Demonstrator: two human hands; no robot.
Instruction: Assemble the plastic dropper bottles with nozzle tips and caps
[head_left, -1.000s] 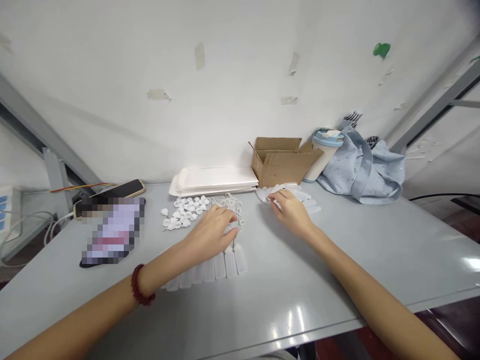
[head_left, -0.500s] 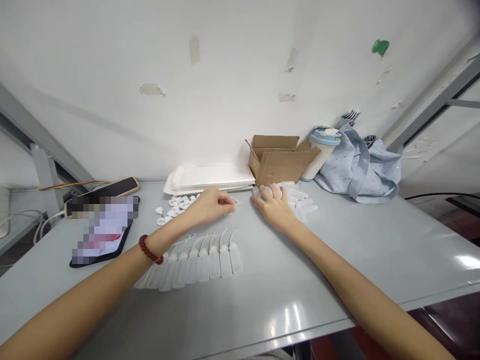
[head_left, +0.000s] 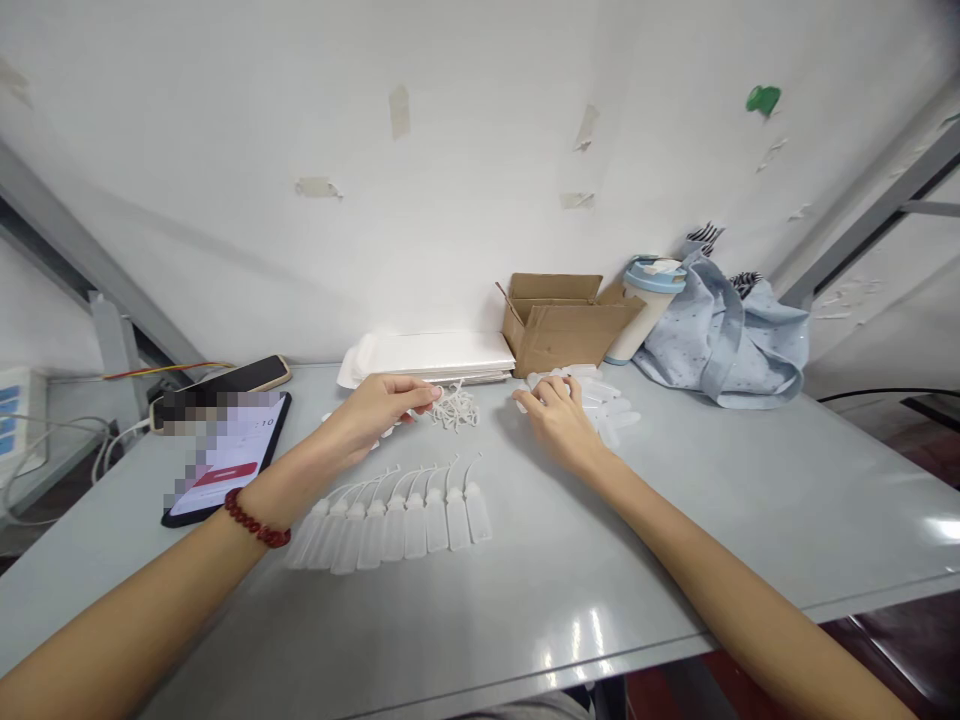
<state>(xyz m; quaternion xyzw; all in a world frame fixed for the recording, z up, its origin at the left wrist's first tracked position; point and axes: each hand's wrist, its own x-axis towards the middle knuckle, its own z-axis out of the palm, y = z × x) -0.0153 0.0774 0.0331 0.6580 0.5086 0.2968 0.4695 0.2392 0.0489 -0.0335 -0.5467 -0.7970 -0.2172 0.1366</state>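
My left hand is pinched at the left edge of a tangled heap of white cords, with a thin white cord at its fingertips. Small white caps lie partly hidden beneath that hand. My right hand rests on a heap of clear plastic sleeves; its fingers are curled in, and the edge of one sleeve shows by the fingertips. In front of my left hand stretches a row of several sleeves, side by side, each with a white cord sticking out of its top.
Flat white cartons and an open cardboard box stand against the wall. Beside the box are a blue-lidded cup and a pale blue cloth bag. Two phones lie at the left, one lit and one dark.
My left hand has moved left off the cord heap, uncovering it. The fingers of my right hand, spread over the sleeves before, are now curled in. The view has shifted slightly.
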